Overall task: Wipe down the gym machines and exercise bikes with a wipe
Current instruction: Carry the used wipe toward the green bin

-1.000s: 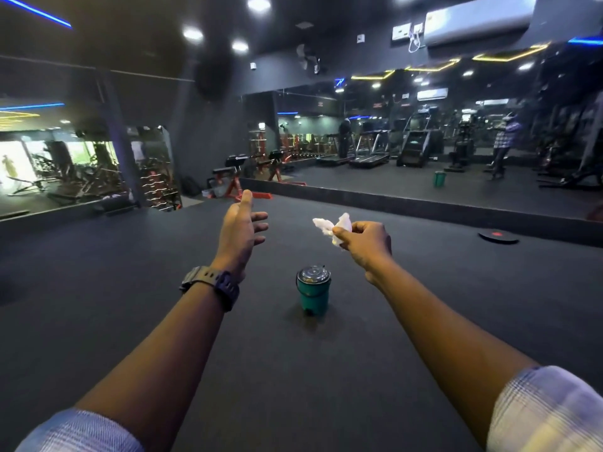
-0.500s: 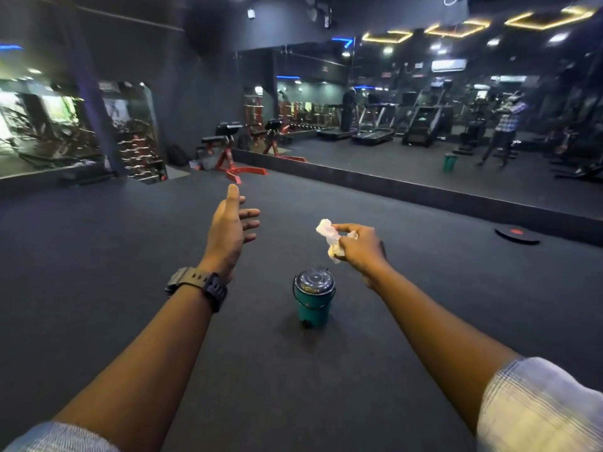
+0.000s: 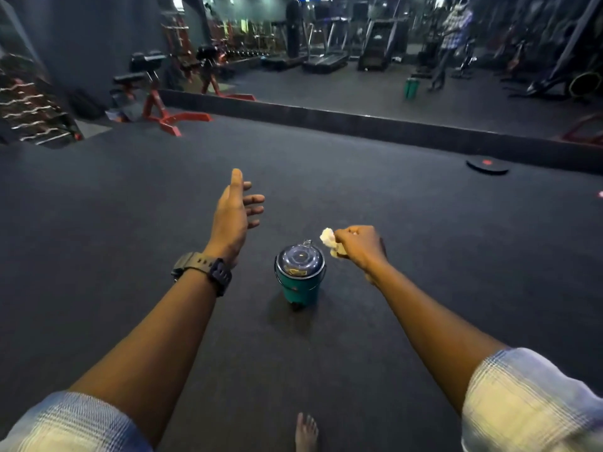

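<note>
My right hand (image 3: 360, 247) grips a crumpled white wipe (image 3: 329, 240), which sticks out to the left of my fist. It hovers just right of and slightly above a small green bin (image 3: 298, 288) with a clear domed lid, standing on the dark floor. My left hand (image 3: 233, 216) is held out empty, fingers straight, up and to the left of the bin; a dark watch sits on that wrist. A red-framed bench machine (image 3: 163, 102) stands at the far left by the wall.
A wall mirror (image 3: 375, 102) runs across the far side and reflects treadmills, the bin and a person. A dumbbell rack (image 3: 32, 115) is at the far left. A dark disc (image 3: 487, 165) lies on the floor at right. My bare foot (image 3: 306, 432) shows at the bottom edge.
The view has tilted down and come closer to the bin. My right hand with the wipe has lowered to beside the lid. My left hand stays open.
</note>
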A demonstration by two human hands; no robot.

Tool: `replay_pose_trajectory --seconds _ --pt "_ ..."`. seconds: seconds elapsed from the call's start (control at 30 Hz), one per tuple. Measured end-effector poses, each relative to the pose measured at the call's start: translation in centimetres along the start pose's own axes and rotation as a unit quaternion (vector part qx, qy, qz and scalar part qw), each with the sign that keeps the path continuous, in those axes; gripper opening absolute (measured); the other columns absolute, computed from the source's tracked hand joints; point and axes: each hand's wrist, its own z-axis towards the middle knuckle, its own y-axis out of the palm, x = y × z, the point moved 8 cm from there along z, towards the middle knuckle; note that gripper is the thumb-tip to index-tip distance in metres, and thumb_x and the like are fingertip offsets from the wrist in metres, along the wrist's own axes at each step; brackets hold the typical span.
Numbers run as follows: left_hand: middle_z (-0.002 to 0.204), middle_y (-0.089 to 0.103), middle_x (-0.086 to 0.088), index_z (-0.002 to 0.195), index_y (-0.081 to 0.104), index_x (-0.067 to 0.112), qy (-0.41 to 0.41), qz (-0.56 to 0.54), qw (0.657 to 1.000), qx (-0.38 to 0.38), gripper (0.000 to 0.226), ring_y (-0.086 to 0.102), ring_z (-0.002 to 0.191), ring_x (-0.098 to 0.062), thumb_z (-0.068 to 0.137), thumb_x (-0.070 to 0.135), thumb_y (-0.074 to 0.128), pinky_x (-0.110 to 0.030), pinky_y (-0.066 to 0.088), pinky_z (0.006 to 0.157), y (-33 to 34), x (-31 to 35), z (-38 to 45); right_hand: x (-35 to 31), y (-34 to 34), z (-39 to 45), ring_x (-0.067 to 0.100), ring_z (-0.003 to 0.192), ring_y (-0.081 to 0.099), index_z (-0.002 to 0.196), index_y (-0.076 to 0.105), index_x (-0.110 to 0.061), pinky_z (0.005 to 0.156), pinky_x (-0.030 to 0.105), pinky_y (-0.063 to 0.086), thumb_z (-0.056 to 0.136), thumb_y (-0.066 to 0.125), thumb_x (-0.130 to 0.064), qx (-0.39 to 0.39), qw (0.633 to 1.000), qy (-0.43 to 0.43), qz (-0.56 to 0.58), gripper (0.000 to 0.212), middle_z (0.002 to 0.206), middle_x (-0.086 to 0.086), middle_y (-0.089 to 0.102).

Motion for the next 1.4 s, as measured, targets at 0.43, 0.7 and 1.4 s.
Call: replay_pose_trajectory --seconds 0.43,0.7,1.4 --pt "0.122 0.066 -0.016 0.127 0.056 0.016 -0.109 0.028 0.993 -0.032 0.064 0.065 0.105 -0.026 0.098 0.065 0.026 -0.047 0.052 0.095 0.4 -9.3 24.3 4.5 11.2 19.3 0.01 0.06 0.067 0.076 0.071 -0.014 0.055 0.022 0.052 0.073 0.08 -0.021 -0.022 0.989 0.133 -0.068 0.011 0.063 -0.001 0.072" --pt "0.118 0.067 -0.015 0.128 0.055 0.013 -0.129 -0.013 0.985 -0.112 0.064 0.062 0.099 -0.023 0.101 0.061 0.024 -0.04 0.052 0.085 3.2 -10.5 39.2 3.8 15.3 28.5 0.017 0.069 0.071 0.077 0.072 -0.015 0.065 0.031 0.057 0.073 0.082 -0.019 0.015 0.982 0.165 -0.091 0.012 0.068 0.001 0.073" --pt "0.122 0.067 -0.014 0.127 0.057 0.015 -0.152 0.011 0.969 -0.195 0.068 0.064 0.111 -0.028 0.099 0.065 0.02 -0.046 0.05 0.098 8.8 -10.7 52.8 2.8 20.3 40.9 0.018 0.075 0.072 0.081 0.071 -0.018 0.071 0.035 0.059 0.074 0.083 -0.024 0.066 0.979 0.186 -0.045 0.015 0.075 0.0 0.074"
